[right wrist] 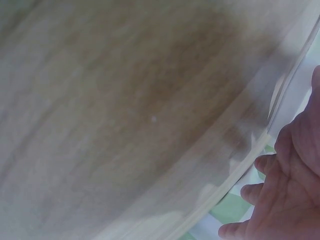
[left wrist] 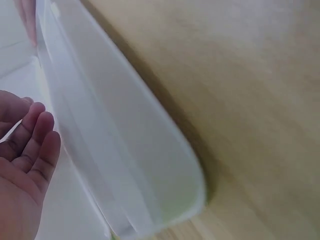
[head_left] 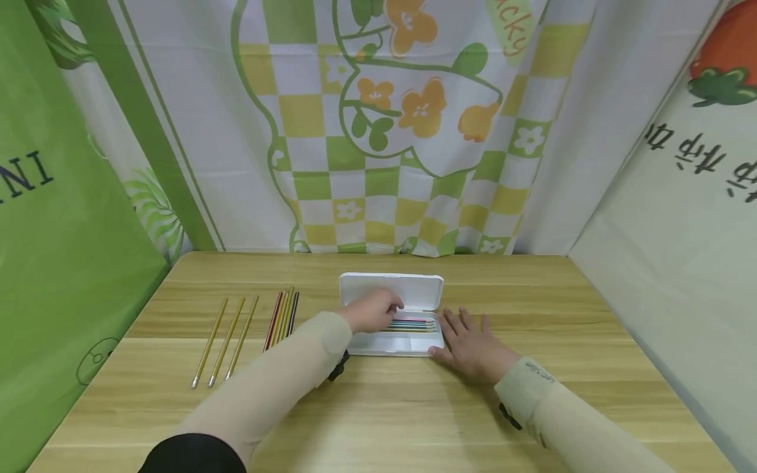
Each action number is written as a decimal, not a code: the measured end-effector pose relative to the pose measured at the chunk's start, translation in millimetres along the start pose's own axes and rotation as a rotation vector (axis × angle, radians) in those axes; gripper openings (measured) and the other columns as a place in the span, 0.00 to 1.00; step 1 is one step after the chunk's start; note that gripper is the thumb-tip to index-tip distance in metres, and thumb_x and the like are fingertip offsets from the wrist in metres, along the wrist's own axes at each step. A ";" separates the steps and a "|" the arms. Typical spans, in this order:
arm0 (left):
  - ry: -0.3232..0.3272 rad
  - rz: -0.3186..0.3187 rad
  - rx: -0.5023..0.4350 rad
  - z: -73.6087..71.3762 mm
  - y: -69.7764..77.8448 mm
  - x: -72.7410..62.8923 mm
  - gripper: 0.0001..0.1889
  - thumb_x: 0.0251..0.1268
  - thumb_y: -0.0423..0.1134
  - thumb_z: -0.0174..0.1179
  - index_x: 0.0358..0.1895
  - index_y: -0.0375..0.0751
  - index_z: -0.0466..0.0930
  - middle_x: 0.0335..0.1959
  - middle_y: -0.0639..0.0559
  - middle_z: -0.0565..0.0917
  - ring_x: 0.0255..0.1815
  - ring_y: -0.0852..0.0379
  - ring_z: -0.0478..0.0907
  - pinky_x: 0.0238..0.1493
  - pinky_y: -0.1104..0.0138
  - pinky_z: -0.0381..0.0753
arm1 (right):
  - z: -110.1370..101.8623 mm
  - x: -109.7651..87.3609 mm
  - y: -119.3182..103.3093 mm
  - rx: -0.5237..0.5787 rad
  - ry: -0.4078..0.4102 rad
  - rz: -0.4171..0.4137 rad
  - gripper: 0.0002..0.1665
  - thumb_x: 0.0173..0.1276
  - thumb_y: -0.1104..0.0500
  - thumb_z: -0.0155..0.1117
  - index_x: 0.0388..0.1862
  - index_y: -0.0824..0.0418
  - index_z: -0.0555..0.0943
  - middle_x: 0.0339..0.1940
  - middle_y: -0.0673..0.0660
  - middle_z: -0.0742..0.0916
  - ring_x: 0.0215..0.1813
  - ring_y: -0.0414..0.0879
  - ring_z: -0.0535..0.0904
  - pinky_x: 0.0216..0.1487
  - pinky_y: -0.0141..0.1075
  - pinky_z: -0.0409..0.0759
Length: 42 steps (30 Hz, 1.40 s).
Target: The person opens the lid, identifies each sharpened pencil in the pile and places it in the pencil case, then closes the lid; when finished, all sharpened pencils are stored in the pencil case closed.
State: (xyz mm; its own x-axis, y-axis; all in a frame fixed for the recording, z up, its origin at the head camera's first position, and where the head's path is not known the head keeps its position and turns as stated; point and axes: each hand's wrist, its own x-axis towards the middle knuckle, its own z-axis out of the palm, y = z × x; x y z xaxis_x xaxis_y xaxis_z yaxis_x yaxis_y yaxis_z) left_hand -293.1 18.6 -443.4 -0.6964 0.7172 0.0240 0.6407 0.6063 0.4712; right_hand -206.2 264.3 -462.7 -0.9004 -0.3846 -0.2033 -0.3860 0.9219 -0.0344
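A white pencil case (head_left: pixel 390 349) lies on the table with its lid (head_left: pixel 420 289) raised at the back. Inside it, several coloured pencils (head_left: pixel 414 324) lie side by side, tips to the right. Over the case's left half reaches my left hand (head_left: pixel 371 310), its fingers loosely bent, and nothing shows between them in the left wrist view. The hand hides the pencils' left ends. My right hand (head_left: pixel 473 345) rests with spread fingers on the table at the case's right side, its thumb right at the front corner.
Left of the case, several pencils (head_left: pixel 282 318) lie in a close group, partly behind my left sleeve. Farther left are three yellow pencils (head_left: pixel 217 341) with white ends, spaced apart. A patterned curtain (head_left: pixel 402 197) hangs behind the wooden table (head_left: pixel 532 289).
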 end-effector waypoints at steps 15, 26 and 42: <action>0.073 -0.116 -0.289 -37.1 -38.5 -61.0 0.14 0.74 0.29 0.56 0.55 0.25 0.82 0.49 0.38 0.86 0.52 0.46 0.81 0.57 0.56 0.81 | -10.6 -7.2 -2.6 0.047 -0.014 -0.024 0.56 0.80 0.27 0.33 0.83 0.71 0.49 0.83 0.71 0.56 0.81 0.74 0.45 0.72 0.76 0.42; 0.145 -0.322 -0.587 -67.5 -74.8 -103.4 0.20 0.80 0.32 0.52 0.66 0.21 0.72 0.59 0.28 0.79 0.58 0.35 0.78 0.61 0.48 0.79 | 0.5 -2.4 4.0 0.052 0.024 -0.036 0.55 0.80 0.27 0.35 0.83 0.71 0.51 0.82 0.70 0.58 0.80 0.74 0.47 0.70 0.77 0.46; 0.345 -0.510 -0.891 -60.5 -121.1 -157.2 0.23 0.80 0.30 0.50 0.71 0.20 0.62 0.62 0.30 0.73 0.54 0.46 0.76 0.59 0.56 0.79 | 3.5 -0.9 4.0 0.049 0.041 -0.041 0.55 0.79 0.27 0.38 0.83 0.70 0.51 0.82 0.69 0.59 0.80 0.74 0.49 0.70 0.77 0.46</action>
State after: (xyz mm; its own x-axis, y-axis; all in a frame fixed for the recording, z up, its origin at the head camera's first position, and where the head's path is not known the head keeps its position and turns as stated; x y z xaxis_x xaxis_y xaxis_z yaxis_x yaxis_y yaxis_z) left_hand -280.8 -188.4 -450.9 -0.9571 0.2311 -0.1747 -0.1184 0.2383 0.9639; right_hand -206.2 268.4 -466.1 -0.8919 -0.4226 -0.1608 -0.4131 0.9062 -0.0903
